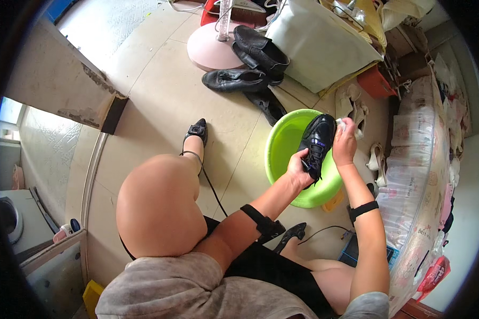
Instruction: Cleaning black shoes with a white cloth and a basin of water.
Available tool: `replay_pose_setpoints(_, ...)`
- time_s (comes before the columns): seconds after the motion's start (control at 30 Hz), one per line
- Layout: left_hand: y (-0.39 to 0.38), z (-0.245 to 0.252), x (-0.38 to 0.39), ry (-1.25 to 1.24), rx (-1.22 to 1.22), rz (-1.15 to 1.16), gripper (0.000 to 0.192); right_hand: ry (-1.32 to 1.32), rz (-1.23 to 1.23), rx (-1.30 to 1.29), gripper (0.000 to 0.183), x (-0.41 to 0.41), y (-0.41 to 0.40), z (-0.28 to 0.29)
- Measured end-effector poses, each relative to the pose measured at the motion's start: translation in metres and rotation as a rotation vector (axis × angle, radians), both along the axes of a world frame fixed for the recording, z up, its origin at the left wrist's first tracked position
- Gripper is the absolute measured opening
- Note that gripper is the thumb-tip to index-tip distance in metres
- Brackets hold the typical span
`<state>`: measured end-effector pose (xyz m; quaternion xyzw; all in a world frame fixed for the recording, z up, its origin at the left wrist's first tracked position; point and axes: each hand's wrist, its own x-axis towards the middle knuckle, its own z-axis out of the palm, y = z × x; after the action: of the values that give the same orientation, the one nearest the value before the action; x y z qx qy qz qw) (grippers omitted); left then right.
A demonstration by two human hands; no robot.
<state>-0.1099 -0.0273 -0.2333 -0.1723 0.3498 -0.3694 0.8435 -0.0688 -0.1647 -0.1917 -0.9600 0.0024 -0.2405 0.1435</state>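
Note:
A black lace-up shoe (316,139) with purple lettering is held above a bright green plastic basin (279,159). My left hand (299,167) grips the shoe at its heel end, thumb near the laces, with the toe pointing away from me. Against the outer side of the shoe's toe is my right hand (344,143), its fingers closed on a small white cloth or wipe (340,124). Part of the white piece is hidden by the fingers. The basin stands on the tiled floor, and the shoe and my arms cover part of its inside.
Several black leather shoes (239,79) lie beyond the basin, by a pink round stand base (209,48). Pale shoes (377,163) sit right of the basin, beside a bed with a frilled cover (407,171). A black cable (211,183) runs near my leg. A yellow object (333,201) touches the basin's near side.

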Motion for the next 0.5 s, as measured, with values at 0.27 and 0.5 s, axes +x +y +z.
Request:
replay_pose_setpoints(0.27,0.012,-0.016,0.010,0.017,0.026,0.062,0.026,0.212,0.081,0.252,0.021,-0.029,0.025,-0.030)
replay_pose_setpoints(0.5,-0.002,0.009,-0.001,0.026,0.050,-0.084,0.023,0.104,-0.019,0.250,0.017,-0.004,0.000,-0.007)
